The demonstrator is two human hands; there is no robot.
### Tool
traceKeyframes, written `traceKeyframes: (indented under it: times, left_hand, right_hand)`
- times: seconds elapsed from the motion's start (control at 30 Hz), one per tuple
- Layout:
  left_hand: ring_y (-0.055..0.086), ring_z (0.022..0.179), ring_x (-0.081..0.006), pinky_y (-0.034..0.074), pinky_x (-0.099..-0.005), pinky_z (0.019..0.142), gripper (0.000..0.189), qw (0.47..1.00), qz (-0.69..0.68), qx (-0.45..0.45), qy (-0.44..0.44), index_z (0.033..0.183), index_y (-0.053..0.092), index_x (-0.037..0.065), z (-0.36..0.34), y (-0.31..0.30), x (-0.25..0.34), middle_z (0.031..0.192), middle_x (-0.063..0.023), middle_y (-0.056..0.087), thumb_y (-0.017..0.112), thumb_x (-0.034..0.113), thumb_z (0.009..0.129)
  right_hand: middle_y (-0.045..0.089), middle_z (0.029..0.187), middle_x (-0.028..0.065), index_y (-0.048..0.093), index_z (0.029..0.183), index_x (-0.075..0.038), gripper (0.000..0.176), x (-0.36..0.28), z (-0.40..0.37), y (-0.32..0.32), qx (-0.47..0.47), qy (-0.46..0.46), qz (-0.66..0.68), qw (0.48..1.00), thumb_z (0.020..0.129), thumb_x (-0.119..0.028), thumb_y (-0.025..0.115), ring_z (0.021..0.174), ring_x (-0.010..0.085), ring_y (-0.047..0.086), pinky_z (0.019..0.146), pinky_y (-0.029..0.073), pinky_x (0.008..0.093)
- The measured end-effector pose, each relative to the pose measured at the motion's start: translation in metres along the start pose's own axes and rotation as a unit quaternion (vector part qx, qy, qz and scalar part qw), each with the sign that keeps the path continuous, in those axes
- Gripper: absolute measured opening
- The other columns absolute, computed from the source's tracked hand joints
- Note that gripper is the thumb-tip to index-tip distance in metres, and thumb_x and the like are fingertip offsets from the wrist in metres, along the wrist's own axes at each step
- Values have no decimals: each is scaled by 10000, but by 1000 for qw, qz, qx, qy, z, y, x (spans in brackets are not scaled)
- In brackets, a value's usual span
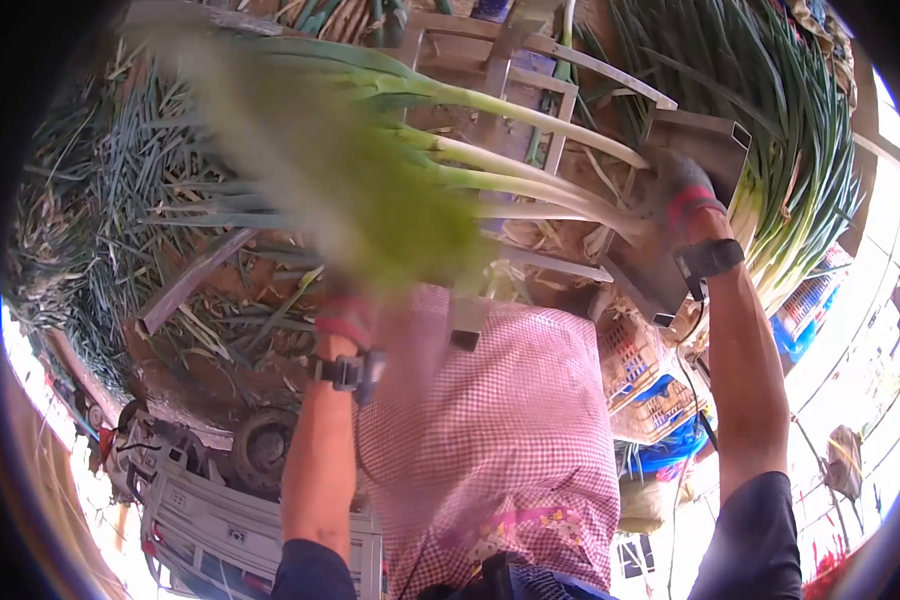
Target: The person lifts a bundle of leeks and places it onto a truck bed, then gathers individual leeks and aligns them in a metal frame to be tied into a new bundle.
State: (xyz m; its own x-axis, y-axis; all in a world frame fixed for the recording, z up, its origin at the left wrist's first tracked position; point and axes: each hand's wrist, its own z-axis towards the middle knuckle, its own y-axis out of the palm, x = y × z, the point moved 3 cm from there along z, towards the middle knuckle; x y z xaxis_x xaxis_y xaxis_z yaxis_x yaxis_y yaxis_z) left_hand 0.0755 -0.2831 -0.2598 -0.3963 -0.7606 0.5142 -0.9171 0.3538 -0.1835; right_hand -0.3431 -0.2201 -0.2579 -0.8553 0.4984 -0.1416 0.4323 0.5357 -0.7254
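Several long green onions [530, 183] stretch across the middle, green tops to the left and white ends to the right. My right hand [675, 195], in a dark glove with a red cuff, is closed around their white ends beside a metal frame [712, 140]. My left hand [345, 305], in a glove with a red cuff, is low at centre left. Its fingers are hidden behind a large blurred green and whitish shape [370, 190], so what it holds, if anything, cannot be made out.
Loose green leaves [100, 210] pile up at the left. A big bundle of green onions [760, 100] lies at the upper right. Plastic crates [635, 370] stand below the metal frame. A checked apron [500, 420] covers my lap. A vehicle [205, 510] is at the lower left.
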Motion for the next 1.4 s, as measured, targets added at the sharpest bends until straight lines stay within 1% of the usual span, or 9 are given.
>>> traceKeyframes:
  times: [0.13,0.37,0.63,0.93,1.03,1.13,1.2,1.3,1.4]
  left_hand:
    - [716,871,-167,566,-323,744,291,949,187,24,254,1126,729,54,24,16,53,1008,-75,739,729,282,945]
    - [631,1141,-308,421,-467,1065,319,633,556,78,533,1147,730,86,72,69,73,1158,-110,718,680,299,914]
    - [564,1234,-299,304,-481,1158,359,683,540,34,491,1216,716,105,74,57,5,1218,-99,682,603,328,958]
    - [566,1261,-289,285,-473,1167,455,672,564,54,476,1235,710,100,96,40,-21,1274,-104,673,542,454,1004]
    - [565,1264,-296,284,-469,1166,495,735,535,25,415,1241,703,94,100,49,-15,1280,-109,671,521,494,1013]
    - [574,1234,-317,328,-477,1134,451,734,552,-29,395,1247,693,82,92,48,17,1249,-111,681,628,427,964]
    - [589,1203,-328,362,-477,1108,420,637,656,-63,400,1242,696,80,79,55,43,1254,-114,680,696,359,927]
    - [620,1141,-336,409,-463,1069,413,692,611,-82,375,1229,708,89,80,62,68,1244,-121,693,767,280,868]
    - [627,1112,-338,424,-445,1054,405,679,597,-84,419,1217,720,98,106,60,58,1233,-117,706,770,295,866]
  right_hand:
    - [707,1138,202,709,1192,-108,378,-25,4,-2,46,-42,-11,998,844,-254,738,1068,400,671,914,529,466]
    - [723,1128,174,699,1166,-83,392,-48,-8,68,-96,-83,124,984,833,-269,788,1080,357,685,956,525,430]
    - [725,1089,181,655,1241,-74,465,-59,-22,68,-245,-73,52,965,800,-163,770,1031,371,699,887,549,452]
    - [686,1033,116,670,1076,-127,230,-89,-55,63,61,-98,-128,985,849,-130,635,952,328,695,809,556,501]
    - [677,1019,106,662,1082,-114,202,-103,-62,73,116,-57,-115,985,888,-107,609,989,296,677,817,545,477]
    - [676,1028,109,672,1083,-138,202,-103,-52,73,183,-84,49,978,893,-119,609,995,308,676,814,540,481]
    - [705,1006,150,703,1067,-121,203,-91,-29,74,152,-82,102,980,885,-104,616,989,339,692,867,537,479]
    - [722,1015,180,724,1059,-92,206,-77,-13,75,67,-70,177,979,882,-94,619,1009,351,700,911,534,461]
    - [728,1010,192,737,1062,-81,210,-61,-13,72,9,-62,209,976,879,-86,635,1006,364,699,911,534,454]
